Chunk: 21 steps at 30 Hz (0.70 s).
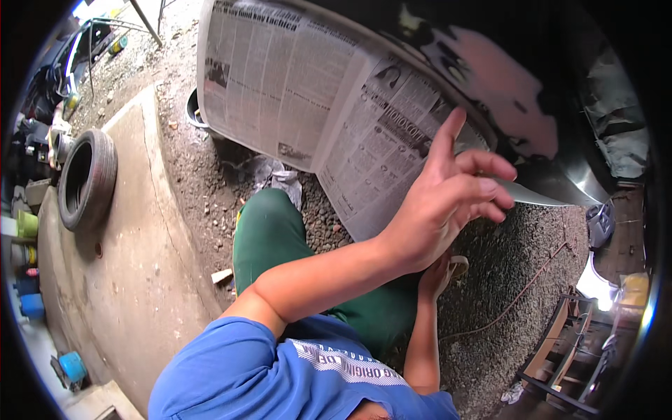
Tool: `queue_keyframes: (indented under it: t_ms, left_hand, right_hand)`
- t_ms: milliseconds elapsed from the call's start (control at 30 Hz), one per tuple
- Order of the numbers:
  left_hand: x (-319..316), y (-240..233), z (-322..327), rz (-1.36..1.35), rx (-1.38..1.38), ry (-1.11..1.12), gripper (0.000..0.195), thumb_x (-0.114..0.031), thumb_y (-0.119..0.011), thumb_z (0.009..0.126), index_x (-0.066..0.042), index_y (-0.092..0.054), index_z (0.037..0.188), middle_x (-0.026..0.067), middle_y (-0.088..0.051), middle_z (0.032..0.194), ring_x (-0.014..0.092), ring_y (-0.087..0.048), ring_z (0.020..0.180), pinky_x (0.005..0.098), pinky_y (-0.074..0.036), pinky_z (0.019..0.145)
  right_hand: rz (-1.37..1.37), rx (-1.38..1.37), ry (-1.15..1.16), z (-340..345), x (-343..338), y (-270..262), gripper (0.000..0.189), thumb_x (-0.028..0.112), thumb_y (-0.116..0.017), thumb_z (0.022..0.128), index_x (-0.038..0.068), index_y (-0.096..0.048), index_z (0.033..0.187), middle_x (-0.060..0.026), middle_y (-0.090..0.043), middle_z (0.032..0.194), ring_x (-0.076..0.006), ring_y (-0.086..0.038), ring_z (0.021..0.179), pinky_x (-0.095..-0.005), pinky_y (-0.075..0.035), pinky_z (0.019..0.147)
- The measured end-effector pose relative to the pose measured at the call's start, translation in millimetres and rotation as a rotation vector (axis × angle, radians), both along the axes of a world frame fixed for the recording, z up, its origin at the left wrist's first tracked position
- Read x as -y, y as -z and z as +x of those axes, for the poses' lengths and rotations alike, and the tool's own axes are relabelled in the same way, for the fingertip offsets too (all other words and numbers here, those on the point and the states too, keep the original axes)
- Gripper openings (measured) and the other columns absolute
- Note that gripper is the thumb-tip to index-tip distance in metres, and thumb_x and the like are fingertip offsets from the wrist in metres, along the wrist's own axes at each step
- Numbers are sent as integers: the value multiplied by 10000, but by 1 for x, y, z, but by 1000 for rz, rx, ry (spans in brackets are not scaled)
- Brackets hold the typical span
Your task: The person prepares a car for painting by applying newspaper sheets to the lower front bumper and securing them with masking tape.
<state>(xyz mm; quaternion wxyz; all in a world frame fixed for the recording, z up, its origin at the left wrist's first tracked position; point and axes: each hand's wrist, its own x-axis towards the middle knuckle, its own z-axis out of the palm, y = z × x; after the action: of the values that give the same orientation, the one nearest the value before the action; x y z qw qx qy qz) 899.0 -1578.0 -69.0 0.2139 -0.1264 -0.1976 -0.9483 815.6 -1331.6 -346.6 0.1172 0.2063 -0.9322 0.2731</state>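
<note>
My left hand [446, 194] reaches across in front of a dark, glossy car body panel [556, 58], its fingers apart and nothing visible in them. Whether its fingertips touch the panel's lower edge, I cannot tell. Sheets of newspaper [283, 79] hang along that edge, covering the area to the left of the hand. Lower down, my right hand [434, 278] grips a roll of pale tape [460, 266]; the left forearm and wrist partly hide this hand. A pinkish patch [499, 79] shows on the dark panel, possibly a reflection.
A tyre [88, 180] stands on a concrete slab [142, 294] at left. Behind the newspaper's left edge sits a dark bucket [194, 111]. Crumpled plastic [278, 176] lies on the gravel. A thin cord [514, 310] crosses the ground near a wooden frame [562, 346] at right.
</note>
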Motion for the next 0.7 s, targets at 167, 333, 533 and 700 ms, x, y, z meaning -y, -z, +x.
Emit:
queue_keyframes:
  t_ms: [167,333,533,700]
  left_hand:
    - [5,-2,-14,12,0,-81,909,-45,-508,923,-202,87,1592,203,-535,1199,245,-642,948,350,-531,834]
    - [0,-9,-28,22,-28,-73,1038,-46,-545,900,-225,214,1585,158,-579,1101,190,-634,848,309,-517,765]
    - [-11,-3,-35,49,3,-93,1022,-49,-529,906,-259,200,1590,142,-597,1046,173,-628,815,289,-509,746]
    - [-37,4,-52,-5,44,-96,1029,-28,-512,904,-285,214,1586,121,-604,1028,159,-614,803,279,-503,738]
  right_hand:
    - [10,-15,-12,4,4,-4,223,76,-489,1022,39,-595,1215,-186,-566,1249,-399,-525,1190,-492,-440,957]
    - [20,73,27,-2,-5,2,221,86,-489,1025,42,-598,1213,-185,-563,1268,-398,-520,1209,-484,-429,988]
    - [10,-37,-1,4,-1,-4,225,92,-480,1029,41,-595,1216,-199,-553,1313,-406,-509,1247,-493,-426,1013]
    - [53,23,32,3,-6,-1,232,76,-489,1012,32,-588,1218,-221,-550,1323,-424,-509,1252,-501,-430,1015]
